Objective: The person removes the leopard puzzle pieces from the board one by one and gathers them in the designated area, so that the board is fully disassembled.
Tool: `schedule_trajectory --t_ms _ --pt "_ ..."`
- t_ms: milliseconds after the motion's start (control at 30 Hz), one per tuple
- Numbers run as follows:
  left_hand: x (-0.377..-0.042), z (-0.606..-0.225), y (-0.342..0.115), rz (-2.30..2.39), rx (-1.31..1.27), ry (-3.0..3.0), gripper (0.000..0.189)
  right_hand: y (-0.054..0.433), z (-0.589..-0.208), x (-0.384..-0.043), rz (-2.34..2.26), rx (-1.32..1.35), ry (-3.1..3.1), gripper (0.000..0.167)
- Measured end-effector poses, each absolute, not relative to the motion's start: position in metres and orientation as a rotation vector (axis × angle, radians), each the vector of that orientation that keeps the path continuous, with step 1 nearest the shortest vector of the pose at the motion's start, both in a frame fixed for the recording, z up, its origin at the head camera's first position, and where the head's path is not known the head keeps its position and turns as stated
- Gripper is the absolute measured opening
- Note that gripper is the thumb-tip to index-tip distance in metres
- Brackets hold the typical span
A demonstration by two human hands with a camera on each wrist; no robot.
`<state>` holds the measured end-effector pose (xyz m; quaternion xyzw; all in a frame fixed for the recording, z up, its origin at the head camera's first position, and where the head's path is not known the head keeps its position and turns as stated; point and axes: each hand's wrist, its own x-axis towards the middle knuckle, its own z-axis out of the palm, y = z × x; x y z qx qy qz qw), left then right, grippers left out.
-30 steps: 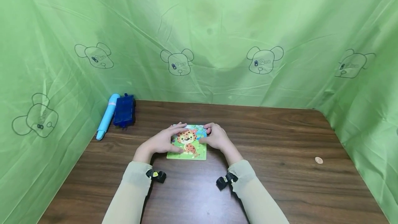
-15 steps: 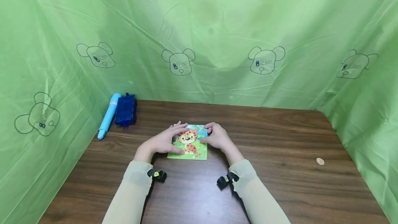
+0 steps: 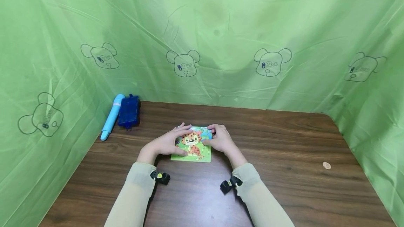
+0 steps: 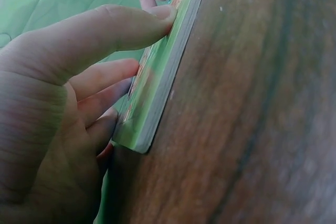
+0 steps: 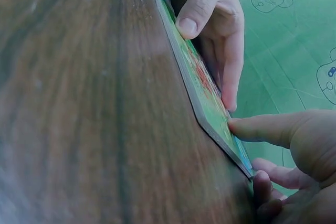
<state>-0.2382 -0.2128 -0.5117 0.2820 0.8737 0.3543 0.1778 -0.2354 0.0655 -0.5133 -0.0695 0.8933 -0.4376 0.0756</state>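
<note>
A flat, square jigsaw puzzle (image 3: 194, 146) with a spotted cartoon leopard on green and blue lies on the wooden table. My left hand (image 3: 165, 143) reaches over its left side, the fingers extended across the far part and the thumb on the near-left area. At the right side my right hand (image 3: 221, 139) holds the puzzle, thumb on its face and the other fingers bent at the far right corner. The left wrist view shows the left thumb (image 4: 121, 27) touching the surface near the puzzle's edge (image 4: 168, 98). In the right wrist view, the right thumb (image 5: 268, 129) presses the board.
A dark blue box (image 3: 129, 110) and a light blue cylindrical object (image 3: 112, 117) sit together at the table's back left. A small pale round disc (image 3: 326, 165) lies far to the right on the table (image 3: 268, 185). Green cloth (image 3: 221, 45) printed with bear-like heads hangs around the back and sides.
The head view has swung slightly, so the scene appears a little further right. Both hands keep nearly the same places on the puzzle.
</note>
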Motion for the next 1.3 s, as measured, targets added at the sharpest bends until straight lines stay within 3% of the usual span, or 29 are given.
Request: schedule_trajectory --t_ms 200,1300 --pt "-0.239 -0.510 -0.211 0.988 0.780 2.475 0.096 0.067 -0.510 -0.235 -1.263 -0.224 2.719 0.061" --pt "-0.238 -0.512 -0.212 0.966 0.771 2.488 0.096 0.076 -0.514 -0.240 -1.462 -0.236 2.641 0.046"
